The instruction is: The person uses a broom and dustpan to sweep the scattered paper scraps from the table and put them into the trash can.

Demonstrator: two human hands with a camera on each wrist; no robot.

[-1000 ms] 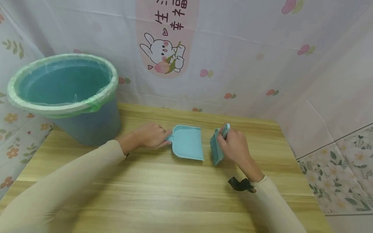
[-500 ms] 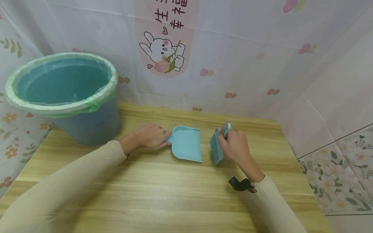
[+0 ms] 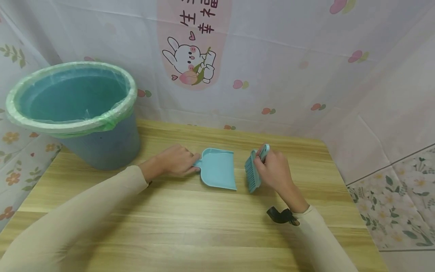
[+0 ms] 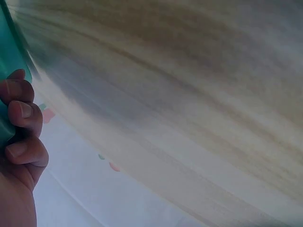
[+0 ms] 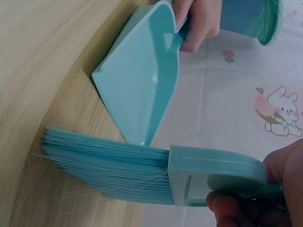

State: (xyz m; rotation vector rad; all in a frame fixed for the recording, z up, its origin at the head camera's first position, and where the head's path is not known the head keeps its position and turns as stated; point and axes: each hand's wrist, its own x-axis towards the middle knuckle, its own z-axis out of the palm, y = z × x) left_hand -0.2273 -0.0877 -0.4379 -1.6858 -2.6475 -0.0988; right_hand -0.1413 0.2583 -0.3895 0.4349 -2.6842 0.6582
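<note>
A light blue dustpan (image 3: 218,168) lies at the middle of the table, its wide open edge facing right. My left hand (image 3: 178,160) grips the dustpan's short handle; in the left wrist view its curled fingers (image 4: 26,116) wrap the blue-green plastic. A teal hand brush (image 3: 252,172) is held by the handle in my right hand (image 3: 276,170), just right of the pan's open edge. In the right wrist view the brush's bristles (image 5: 109,165) point down to the wood, a small gap from the dustpan (image 5: 137,75). No crumbs or dirt show in the pan.
A large blue bucket (image 3: 105,147) lined with a clear green-edged bag stands at the back left of the wooden table (image 3: 190,230). Behind the table hangs a white printed cloth (image 3: 278,68). A black wrist strap mount (image 3: 280,215) sits on the right wrist.
The dustpan's open edge has shifted very slightly left and down, and the view has moved a little. The brush and right hand stay in nearly the same place.
</note>
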